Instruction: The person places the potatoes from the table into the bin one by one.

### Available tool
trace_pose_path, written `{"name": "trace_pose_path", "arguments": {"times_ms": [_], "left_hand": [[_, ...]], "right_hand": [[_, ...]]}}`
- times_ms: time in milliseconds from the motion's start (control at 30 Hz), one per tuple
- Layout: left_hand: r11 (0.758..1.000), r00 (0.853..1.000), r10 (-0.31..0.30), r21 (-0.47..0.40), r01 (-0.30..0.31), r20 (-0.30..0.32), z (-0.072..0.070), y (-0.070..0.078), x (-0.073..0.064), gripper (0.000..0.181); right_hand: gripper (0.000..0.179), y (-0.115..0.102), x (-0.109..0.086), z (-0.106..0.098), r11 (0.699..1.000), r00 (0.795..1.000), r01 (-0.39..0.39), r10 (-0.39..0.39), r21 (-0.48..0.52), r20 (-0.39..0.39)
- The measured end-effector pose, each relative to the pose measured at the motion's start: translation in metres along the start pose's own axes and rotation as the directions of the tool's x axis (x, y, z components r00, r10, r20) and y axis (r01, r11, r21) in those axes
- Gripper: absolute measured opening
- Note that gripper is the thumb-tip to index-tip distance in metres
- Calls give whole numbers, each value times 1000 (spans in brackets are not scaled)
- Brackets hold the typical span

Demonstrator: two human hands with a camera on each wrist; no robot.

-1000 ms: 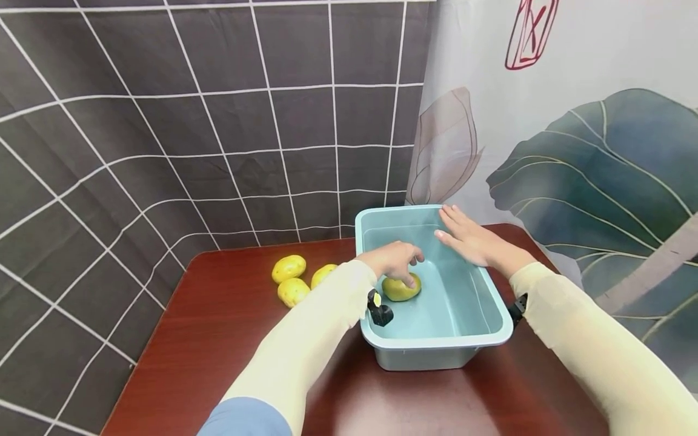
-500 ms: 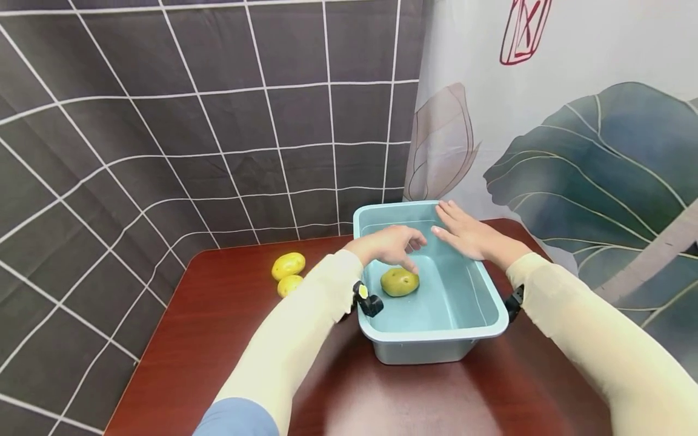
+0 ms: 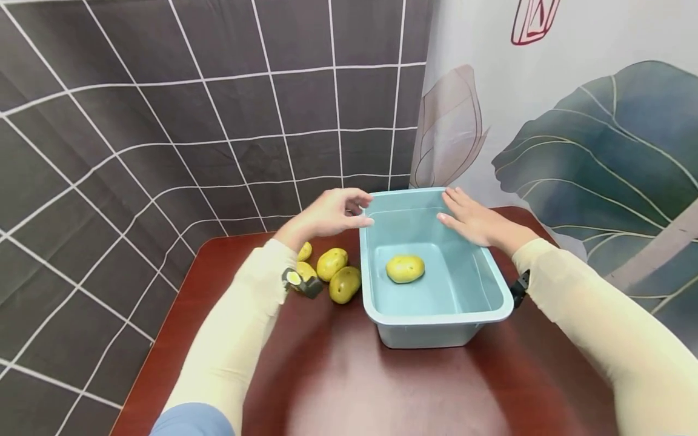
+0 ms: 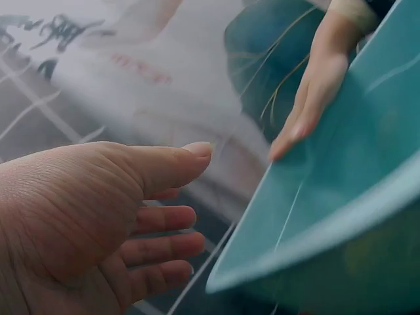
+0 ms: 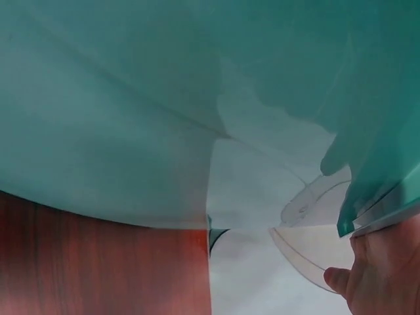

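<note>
A light-blue rectangular basin (image 3: 447, 319) stands upright on a reddish-brown table (image 3: 338, 375). On the basin's floor, in its left half, lies 1 yellow potato (image 3: 405, 268), touched by neither hand. At least 4 more potatoes (image 3: 332, 264) lie grouped on the table, left of the basin; the nearest sits just beside its wall, while others are partly hidden by the left wrist and its camera (image 3: 309, 286). The left hand (image 3: 338, 212) is released and holds nothing: fingers loosely bent, thumb apart, it hangs near the basin's far left corner, and the left wrist view shows a gap between it and the rim. The right hand (image 3: 470, 221) grasps nothing; its fingers lie extended along the basin's right rim, near the far right corner. Behind the basin hangs a dark grid-patterned cloth (image 3: 272, 109).
</note>
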State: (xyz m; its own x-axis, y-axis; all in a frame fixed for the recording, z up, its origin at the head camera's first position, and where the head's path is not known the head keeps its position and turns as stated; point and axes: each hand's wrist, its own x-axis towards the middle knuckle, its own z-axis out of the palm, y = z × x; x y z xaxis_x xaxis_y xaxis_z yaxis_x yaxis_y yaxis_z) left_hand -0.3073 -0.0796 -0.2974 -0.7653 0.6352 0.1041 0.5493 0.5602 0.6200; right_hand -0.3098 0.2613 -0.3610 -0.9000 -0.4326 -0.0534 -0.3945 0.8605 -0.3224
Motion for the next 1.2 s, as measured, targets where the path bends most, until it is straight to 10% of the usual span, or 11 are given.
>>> {"name": "trace_pose_path", "arguments": {"times_ms": [167, 400, 1200], "left_hand": [[997, 995, -75, -3, 75, -64, -13, -28, -31, 46], [988, 985, -149, -53, 145, -85, 4, -63, -63, 47], [978, 951, -187, -138, 157, -247, 91, -104, -104, 53]], "right_hand": [[77, -1, 0, -5, 1000, 1000, 5, -5, -20, 10], [77, 0, 0, -3, 1000, 1000, -5, 5, -19, 23], [77, 1, 1, -2, 1000, 1000, -8, 8, -16, -2]]}}
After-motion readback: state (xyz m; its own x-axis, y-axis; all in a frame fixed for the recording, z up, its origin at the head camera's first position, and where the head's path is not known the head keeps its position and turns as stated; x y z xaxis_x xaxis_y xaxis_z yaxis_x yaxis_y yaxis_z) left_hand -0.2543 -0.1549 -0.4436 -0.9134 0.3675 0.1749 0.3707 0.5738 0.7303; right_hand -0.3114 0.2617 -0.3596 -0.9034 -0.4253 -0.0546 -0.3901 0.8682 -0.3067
